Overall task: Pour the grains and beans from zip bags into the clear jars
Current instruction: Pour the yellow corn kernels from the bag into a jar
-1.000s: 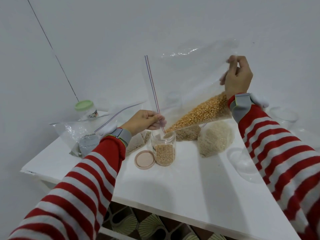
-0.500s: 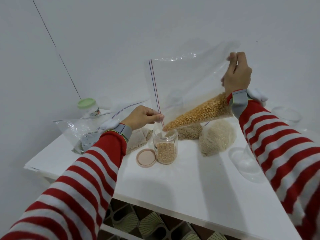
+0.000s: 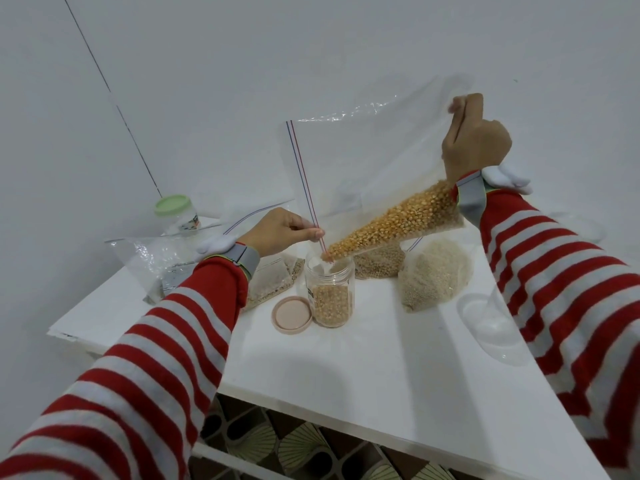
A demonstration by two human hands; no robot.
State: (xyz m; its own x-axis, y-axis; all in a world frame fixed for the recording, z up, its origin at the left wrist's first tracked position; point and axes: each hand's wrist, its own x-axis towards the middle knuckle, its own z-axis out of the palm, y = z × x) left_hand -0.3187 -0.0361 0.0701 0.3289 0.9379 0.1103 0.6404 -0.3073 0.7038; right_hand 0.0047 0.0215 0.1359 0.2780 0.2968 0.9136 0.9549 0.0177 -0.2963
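Note:
A clear zip bag (image 3: pixel 363 168) with yellow corn kernels (image 3: pixel 398 220) hangs tilted over an open clear jar (image 3: pixel 330 292) on the white table (image 3: pixel 381 375). The jar is partly filled with corn. The bag's lower corner at the zip edge points into the jar's mouth. My left hand (image 3: pixel 280 232) pinches the zip edge just above the jar. My right hand (image 3: pixel 476 142) holds the bag's upper far corner high. The jar's pink lid (image 3: pixel 292 315) lies flat to its left.
Behind the jar lie a bag of brownish grain (image 3: pixel 379 263), a bag of pale rice (image 3: pixel 434 275) and another grain bag (image 3: pixel 273 282) under my left wrist. An emptied crumpled bag (image 3: pixel 156 258) and a green-lidded jar (image 3: pixel 175 213) sit far left. Clear jars (image 3: pixel 488 320) stand right.
My right hand has lifted the bag's far corner a little higher, so the bag tilts more steeply. The left hand stays at the zip edge over the jar.

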